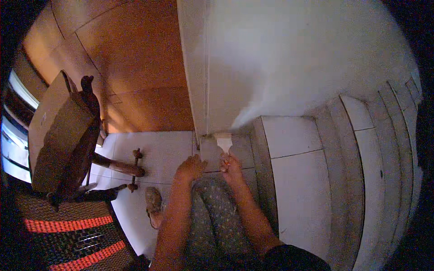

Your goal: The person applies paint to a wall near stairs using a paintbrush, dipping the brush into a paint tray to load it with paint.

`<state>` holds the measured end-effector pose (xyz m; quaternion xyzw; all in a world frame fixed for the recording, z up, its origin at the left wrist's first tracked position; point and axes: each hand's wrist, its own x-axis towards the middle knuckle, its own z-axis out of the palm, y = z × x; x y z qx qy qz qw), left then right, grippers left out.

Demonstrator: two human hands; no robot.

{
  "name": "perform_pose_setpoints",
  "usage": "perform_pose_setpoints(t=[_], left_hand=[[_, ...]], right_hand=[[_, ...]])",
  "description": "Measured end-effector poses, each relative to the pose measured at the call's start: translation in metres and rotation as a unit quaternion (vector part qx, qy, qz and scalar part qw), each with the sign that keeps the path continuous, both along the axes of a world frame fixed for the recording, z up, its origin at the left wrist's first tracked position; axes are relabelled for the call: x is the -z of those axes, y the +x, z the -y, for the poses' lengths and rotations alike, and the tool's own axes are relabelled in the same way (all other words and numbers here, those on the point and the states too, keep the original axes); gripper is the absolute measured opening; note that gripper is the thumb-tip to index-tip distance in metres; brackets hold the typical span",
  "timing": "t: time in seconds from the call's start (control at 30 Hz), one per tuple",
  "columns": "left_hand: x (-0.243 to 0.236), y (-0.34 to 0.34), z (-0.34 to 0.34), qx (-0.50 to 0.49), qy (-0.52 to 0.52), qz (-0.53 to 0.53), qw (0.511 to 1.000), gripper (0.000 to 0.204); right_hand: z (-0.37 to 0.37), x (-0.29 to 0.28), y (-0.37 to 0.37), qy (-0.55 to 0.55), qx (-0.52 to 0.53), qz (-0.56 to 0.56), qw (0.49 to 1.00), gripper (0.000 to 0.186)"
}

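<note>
**Scraper held blade-up against the foot of a white wall**

Seen from above, a person crouches on a pale tiled floor point(153, 153) beside a flight of white tiled steps point(316, 180). The right hand point(231, 168) is closed around the handle of a small flat scraper with a pale, wide blade point(224, 142). The tool's long axis runs nearly straight away from the person, handle nearest the body and blade pointing up the picture. The blade's broad edge meets the base of the white painted wall point(280, 58), where the wall joins the floor and the first step. The scraper sits directly above the right hand and just to the right of the left hand point(191, 167). The left hand rests with fingers curled loosely, touching the low surface beside the tool; it holds nothing that can be made out. To the left stand a brown wooden chair point(68, 135) and a woven mat with red stripes point(77, 235). A tan sandal point(154, 205) lies on the tiles near the left forearm.
</note>
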<state>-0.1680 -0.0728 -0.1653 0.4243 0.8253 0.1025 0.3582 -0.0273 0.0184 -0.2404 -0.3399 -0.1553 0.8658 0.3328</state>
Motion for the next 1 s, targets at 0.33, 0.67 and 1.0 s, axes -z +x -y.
perform_pose_setpoints(t=[0.33,0.67,1.0], left_hand=[[0.019,-0.005,-0.007,0.011,-0.025,0.015,1.000,0.057],[-0.023,0.008,-0.007,0.024,-0.009,0.010,1.000,0.055],[0.004,0.006,-0.010,0.022,-0.009,0.015,1.000,0.054]], right_hand=[[-0.003,0.044,-0.030,0.016,-0.142,-0.029,0.989,0.009],[-0.002,0.029,-0.010,0.009,-0.083,-0.036,0.996,0.014],[-0.012,0.007,-0.017,-0.011,-0.055,-0.008,0.998,0.011]])
